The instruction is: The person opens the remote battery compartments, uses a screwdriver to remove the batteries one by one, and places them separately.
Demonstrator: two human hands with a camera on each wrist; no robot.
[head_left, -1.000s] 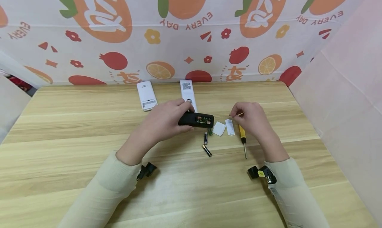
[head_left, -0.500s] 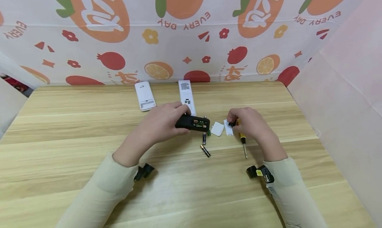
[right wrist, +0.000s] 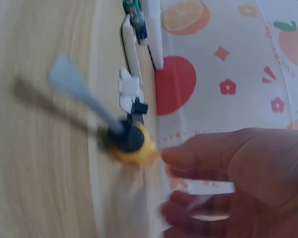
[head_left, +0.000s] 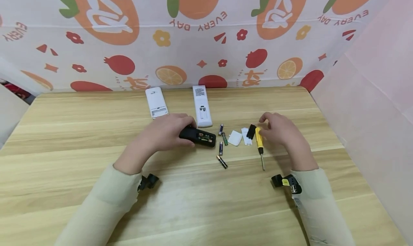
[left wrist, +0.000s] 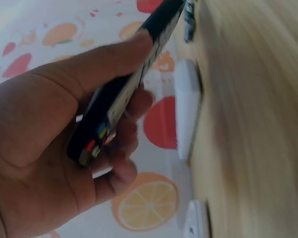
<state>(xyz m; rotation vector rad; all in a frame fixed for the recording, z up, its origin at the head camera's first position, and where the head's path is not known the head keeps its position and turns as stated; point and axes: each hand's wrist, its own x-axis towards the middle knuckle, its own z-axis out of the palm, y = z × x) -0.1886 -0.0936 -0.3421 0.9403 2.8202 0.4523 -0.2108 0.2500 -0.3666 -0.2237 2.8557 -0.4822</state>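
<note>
My left hand (head_left: 164, 133) grips a black remote control (head_left: 206, 138) with its back up in the head view. Its battery compartment is uncovered, with batteries inside. Coloured buttons show on the remote (left wrist: 102, 131) in the left wrist view. My right hand (head_left: 282, 133) is beside the yellow handle of a screwdriver (head_left: 259, 140), fingers loosely bent and holding nothing. In the right wrist view the thumb is close to the screwdriver (right wrist: 139, 146); whether it touches cannot be told. A black battery cover (head_left: 251, 131) lies by a narrow white cover (head_left: 246, 138).
Several loose batteries (head_left: 221, 148) lie between the hands, near a squarish white cover (head_left: 235, 138). Two white remotes, one at the left (head_left: 157, 102) and one in the middle (head_left: 201, 99), lie toward the back. Behind the wooden table (head_left: 193, 203) hangs a fruit-print cloth (head_left: 187, 45).
My right hand has put the black cover down beside the white one and let go, shifting right to the screwdriver. My left hand has moved the black remote left and down.
</note>
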